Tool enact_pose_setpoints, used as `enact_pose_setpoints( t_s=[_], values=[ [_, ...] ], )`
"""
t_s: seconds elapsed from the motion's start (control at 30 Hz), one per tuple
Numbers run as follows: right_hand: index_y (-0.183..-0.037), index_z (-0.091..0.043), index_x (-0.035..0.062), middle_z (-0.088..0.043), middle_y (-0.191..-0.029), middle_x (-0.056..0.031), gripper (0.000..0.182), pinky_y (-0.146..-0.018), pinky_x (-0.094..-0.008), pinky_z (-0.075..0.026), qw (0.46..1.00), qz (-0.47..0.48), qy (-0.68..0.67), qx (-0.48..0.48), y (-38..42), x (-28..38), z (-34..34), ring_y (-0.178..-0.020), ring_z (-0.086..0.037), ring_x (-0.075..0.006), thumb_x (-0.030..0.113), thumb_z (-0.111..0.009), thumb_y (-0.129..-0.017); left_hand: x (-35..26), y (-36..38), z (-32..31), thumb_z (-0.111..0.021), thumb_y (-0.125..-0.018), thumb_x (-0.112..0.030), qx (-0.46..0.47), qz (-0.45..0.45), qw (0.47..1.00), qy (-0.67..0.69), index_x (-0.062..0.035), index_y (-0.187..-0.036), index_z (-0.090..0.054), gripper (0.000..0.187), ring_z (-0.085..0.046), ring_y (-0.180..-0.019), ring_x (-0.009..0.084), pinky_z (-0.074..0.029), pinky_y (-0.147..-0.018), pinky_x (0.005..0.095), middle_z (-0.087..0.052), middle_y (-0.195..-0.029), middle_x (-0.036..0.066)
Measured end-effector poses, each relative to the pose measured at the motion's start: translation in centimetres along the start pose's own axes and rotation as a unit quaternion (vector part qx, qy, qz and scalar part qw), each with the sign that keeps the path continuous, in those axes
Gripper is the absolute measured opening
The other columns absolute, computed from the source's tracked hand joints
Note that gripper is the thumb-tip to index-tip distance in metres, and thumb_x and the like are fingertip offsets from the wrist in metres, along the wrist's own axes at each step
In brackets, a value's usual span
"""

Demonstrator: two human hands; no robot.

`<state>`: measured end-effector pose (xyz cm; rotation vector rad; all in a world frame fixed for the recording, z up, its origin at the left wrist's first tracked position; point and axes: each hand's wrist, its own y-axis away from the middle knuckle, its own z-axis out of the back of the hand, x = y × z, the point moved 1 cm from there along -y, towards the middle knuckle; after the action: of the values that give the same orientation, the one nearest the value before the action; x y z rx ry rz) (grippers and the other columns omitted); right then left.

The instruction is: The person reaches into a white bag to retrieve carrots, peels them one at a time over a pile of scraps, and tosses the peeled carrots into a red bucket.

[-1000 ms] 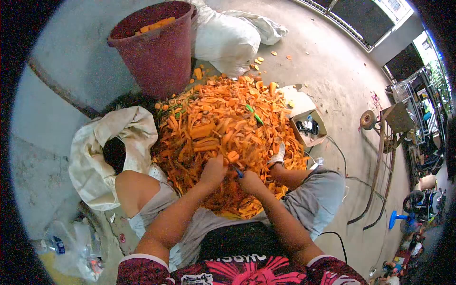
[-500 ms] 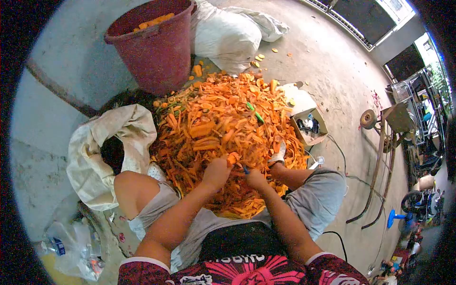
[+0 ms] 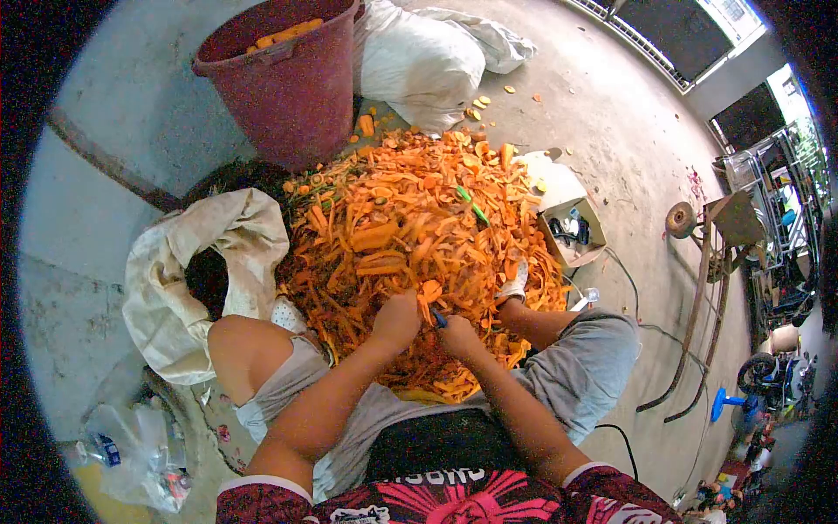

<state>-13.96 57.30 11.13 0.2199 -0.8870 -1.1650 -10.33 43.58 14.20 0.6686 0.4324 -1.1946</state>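
My left hand (image 3: 398, 321) is closed around a carrot (image 3: 429, 291), whose orange end sticks out past the fingers. Close beside it, my right hand (image 3: 460, 339) grips a blue-handled peeler (image 3: 438, 318) at the carrot's near side; its blade is too small to make out. Both hands are over a large heap of orange carrot peelings (image 3: 419, 236) between my legs. Some thicker carrot pieces (image 3: 374, 237) lie on the heap, along with a slim green object (image 3: 472, 204).
A dark red bin (image 3: 279, 105) holding carrots stands behind the heap, beside white sacks (image 3: 419, 65). An open cream sack (image 3: 157, 301) lies left. To the right are a small box (image 3: 594, 236) with dark items, cables and a hand truck (image 3: 698, 323). A plastic bag (image 3: 144, 463) sits lower left.
My right hand and the peeler have shifted slightly left, closer to my left hand. The carrot's end now points more upward, with my left hand nearly in place.
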Motion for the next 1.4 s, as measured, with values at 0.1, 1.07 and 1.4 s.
enact_pose_setpoints(
  t_s=[0.1, 1.07, 1.4],
  values=[
    [-0.077, -0.053, -0.0043, -0.054, -0.075, -0.0232, 0.022, -0.063, -0.0426, -0.041, 1.000, -0.018, -0.002, -0.021, -0.1, -0.2, -0.3, -0.073, -0.053, -0.0364, 0.015, -0.049, -0.067, -0.3, 0.3, 0.1, -0.052, -0.070, -0.014, 0.007, 0.004, 1.000, 0.011, 0.0020, -0.076, -0.048, 0.018, -0.053, -0.067, 0.0357, -0.043, -0.059, 0.0423, -0.054, -0.068, 0.022],
    [-0.072, -0.053, -0.0046, -0.054, -0.067, -0.0227, 0.022, -0.057, -0.0390, -0.041, 0.994, -0.084, -0.068, -0.012, -0.6, -3.3, -2.0, -0.065, -0.054, -0.0351, 0.016, -0.048, -0.068, -1.5, 0.1, 0.2, -0.051, -0.070, -0.017, 0.043, -0.031, 0.999, -0.010, 0.0020, -0.075, -0.050, 0.020, -0.053, -0.069, 0.0352, -0.043, -0.061, 0.0417, -0.054, -0.071, 0.020],
    [-0.074, -0.053, -0.0046, -0.055, -0.073, -0.0229, 0.025, -0.062, -0.0424, -0.043, 0.993, -0.024, -0.112, -0.017, -0.6, -3.6, -3.6, -0.073, -0.054, -0.0367, 0.019, -0.048, -0.070, -1.3, 0.3, 0.0, -0.053, -0.070, -0.018, 0.050, -0.017, 0.999, -0.005, 0.0022, -0.076, -0.049, 0.021, -0.053, -0.070, 0.0347, -0.043, -0.062, 0.0414, -0.054, -0.071, 0.020]
  ],
)
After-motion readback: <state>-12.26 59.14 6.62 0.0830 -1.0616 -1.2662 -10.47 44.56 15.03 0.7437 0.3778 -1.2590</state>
